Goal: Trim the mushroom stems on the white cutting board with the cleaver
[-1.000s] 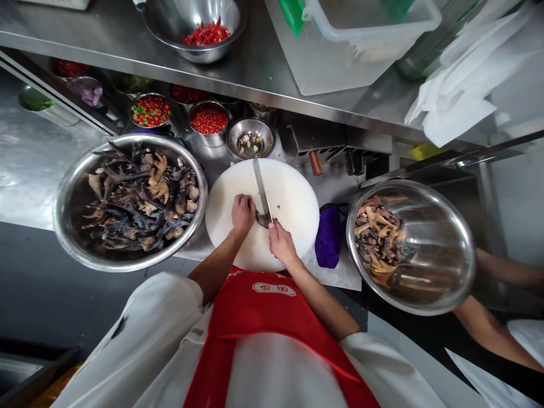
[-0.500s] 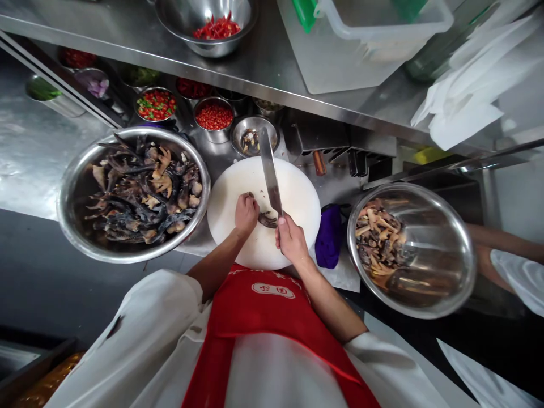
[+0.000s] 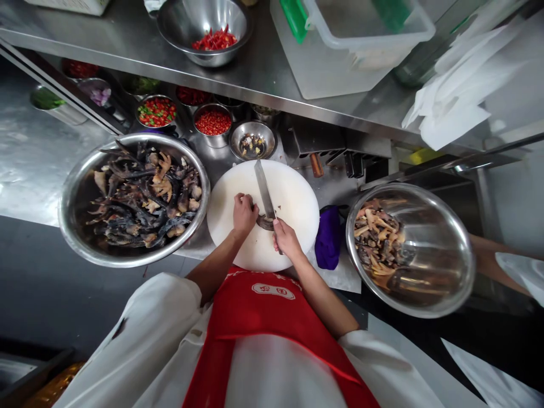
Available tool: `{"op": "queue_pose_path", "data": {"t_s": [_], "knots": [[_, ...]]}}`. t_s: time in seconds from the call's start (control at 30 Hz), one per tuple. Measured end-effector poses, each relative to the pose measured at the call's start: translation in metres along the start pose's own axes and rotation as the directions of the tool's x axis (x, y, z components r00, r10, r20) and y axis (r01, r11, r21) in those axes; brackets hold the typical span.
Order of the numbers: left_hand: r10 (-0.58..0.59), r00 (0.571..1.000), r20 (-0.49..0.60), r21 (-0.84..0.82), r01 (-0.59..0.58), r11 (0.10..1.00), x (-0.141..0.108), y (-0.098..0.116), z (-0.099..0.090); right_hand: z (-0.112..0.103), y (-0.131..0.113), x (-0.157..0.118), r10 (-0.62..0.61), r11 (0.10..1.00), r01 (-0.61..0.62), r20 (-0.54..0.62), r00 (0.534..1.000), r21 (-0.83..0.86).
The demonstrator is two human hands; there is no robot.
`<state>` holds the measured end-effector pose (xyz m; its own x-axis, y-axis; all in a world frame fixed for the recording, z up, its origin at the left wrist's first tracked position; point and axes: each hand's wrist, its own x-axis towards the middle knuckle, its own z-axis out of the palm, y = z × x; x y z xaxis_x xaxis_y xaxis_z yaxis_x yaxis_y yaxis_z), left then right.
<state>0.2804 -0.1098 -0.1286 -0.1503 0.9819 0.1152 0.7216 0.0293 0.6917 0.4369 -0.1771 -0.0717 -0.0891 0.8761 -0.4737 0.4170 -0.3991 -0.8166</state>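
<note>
On a round white cutting board [image 3: 293, 198], my left hand [image 3: 243, 213] pins down a dark chicken foot [image 3: 264, 222]. My right hand [image 3: 285, 239] grips the handle of a cleaver [image 3: 264, 190], its blade down on the foot beside my left fingers. A large steel bowl [image 3: 72, 192] at the left holds several dark whole chicken feet. Another big steel bowl [image 3: 442, 238] at the right holds cut pieces.
Small steel cups of chopped red and green chillies [image 3: 156, 111] and red chillies [image 3: 213, 121] stand behind the board. A purple cloth [image 3: 328, 237] lies right of it. The upper shelf carries a chilli bowl [image 3: 204, 31] and a plastic tub [image 3: 361, 28]. Another person's arm [image 3: 501, 266] shows at far right.
The cleaver rose off the board half a second ago and has come down again onto the foot. My left hand stays on the foot.
</note>
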Motion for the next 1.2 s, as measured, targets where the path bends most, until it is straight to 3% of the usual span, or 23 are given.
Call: {"op": "queue_pose_path", "data": {"t_s": [0.1, 0.2, 0.33, 0.43, 0.5, 0.57, 0.63, 0.73, 0.83, 0.9, 1.03, 1.2], "knots": [[-0.139, 0.976, 0.167, 0.069, 0.129, 0.989, 0.014, 0.003, -0.012, -0.008, 0.005, 0.0, 0.078, 0.979, -0.082, 0.027, 0.997, 0.185], [-0.215, 0.933, 0.288, 0.071, 0.203, 0.977, 0.024, -0.003, -0.03, -0.023, 0.009, -0.001, 0.092, 0.965, -0.107, 0.073, 0.993, 0.241], [-0.113, 0.912, 0.394, -0.26, 0.228, 0.938, 0.024, -0.02, -0.059, -0.039, 0.009, -0.001, 0.052, 0.992, -0.056, 0.038, 0.998, 0.114], [-0.118, 0.924, 0.365, -0.503, 0.302, 0.81, 0.016, -0.03, -0.077, -0.041, 0.004, -0.003, 0.003, 1.0, -0.003, -0.051, 0.999, -0.005], [-0.158, 0.949, 0.272, -0.573, 0.292, 0.766, 0.004, -0.033, -0.084, -0.037, 0.001, -0.008, -0.017, 1.0, 0.016, -0.059, 0.998, -0.008], [-0.203, 0.972, 0.12, -0.567, 0.235, 0.79, -0.014, -0.034, -0.084, -0.03, 0.0, -0.014, -0.036, 0.999, 0.038, -0.047, 0.998, 0.025], [-0.217, 0.976, 0.008, -0.458, 0.197, 0.867, -0.037, -0.035, -0.081, -0.022, -0.002, -0.022, -0.055, 0.997, 0.057, -0.042, 0.998, 0.058], [-0.099, 0.994, 0.056, -0.164, 0.107, 0.981, -0.07, -0.036, -0.072, -0.008, -0.004, -0.035, -0.083, 0.995, 0.084, -0.023, 0.996, 0.061], [0.051, 0.991, 0.123, 0.014, -0.053, 0.998, -0.092, -0.037, -0.065, 0.008, -0.005, -0.043, -0.14, 0.99, 0.139, 0.033, 0.99, 0.029], [0.099, 0.988, 0.121, 0.038, -0.104, 0.994, -0.099, -0.038, -0.063, 0.02, -0.004, -0.044, -0.181, 0.983, 0.179, 0.075, 0.981, 0.027], [0.101, 0.994, 0.044, -0.021, -0.1, 0.995, -0.105, -0.04, -0.064, 0.033, -0.003, -0.038, -0.176, 0.983, 0.181, 0.125, 0.977, -0.034], [0.099, 0.994, 0.05, -0.07, -0.095, 0.993, -0.105, -0.038, -0.062, 0.013, -0.033, -0.051, -0.228, 0.972, 0.23, 0.062, 0.972, -0.038]]}}
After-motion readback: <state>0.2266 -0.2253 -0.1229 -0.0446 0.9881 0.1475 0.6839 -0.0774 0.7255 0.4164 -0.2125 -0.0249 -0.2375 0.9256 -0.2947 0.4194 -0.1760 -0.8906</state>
